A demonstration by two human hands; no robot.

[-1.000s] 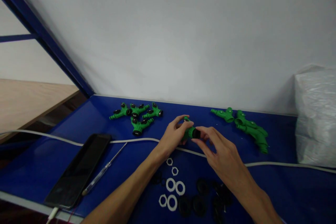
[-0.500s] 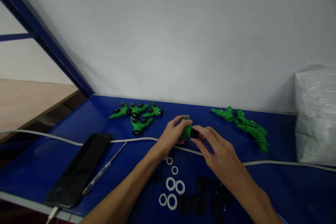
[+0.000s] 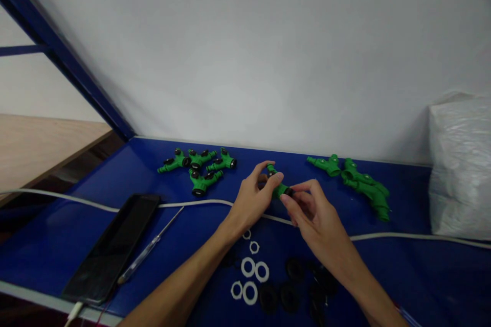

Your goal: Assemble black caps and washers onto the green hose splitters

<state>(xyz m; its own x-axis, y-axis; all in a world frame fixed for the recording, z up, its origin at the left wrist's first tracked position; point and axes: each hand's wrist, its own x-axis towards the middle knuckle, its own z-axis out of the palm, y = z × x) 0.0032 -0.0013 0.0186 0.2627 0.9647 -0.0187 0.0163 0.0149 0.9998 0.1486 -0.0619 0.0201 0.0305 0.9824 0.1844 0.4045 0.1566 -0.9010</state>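
Observation:
A green hose splitter (image 3: 278, 188) is held in the air over the blue bench, with a black collar (image 3: 288, 192) on its lower right end. My left hand (image 3: 251, 199) wraps its thumb and fingers round the green body. My right hand (image 3: 318, 222) pinches the black collar between thumb and fingertips. Below the hands lie several white rings (image 3: 250, 292), some of them hexagonal. Beside these are several black rings (image 3: 289, 296) and small dark parts that are hard to make out.
Several green splitters with black fittings (image 3: 199, 184) stand at back left. Bare green splitter bodies (image 3: 366, 186) lie at back right, near a wrapped white bundle (image 3: 460, 168). A white cable (image 3: 402, 236) crosses the bench. A phone (image 3: 113, 248) and a screwdriver (image 3: 148, 249) lie left.
My right hand has turned at the collar, its fingers now more curled. The splitter is tilted differently, and more of its upper branch shows above my left thumb.

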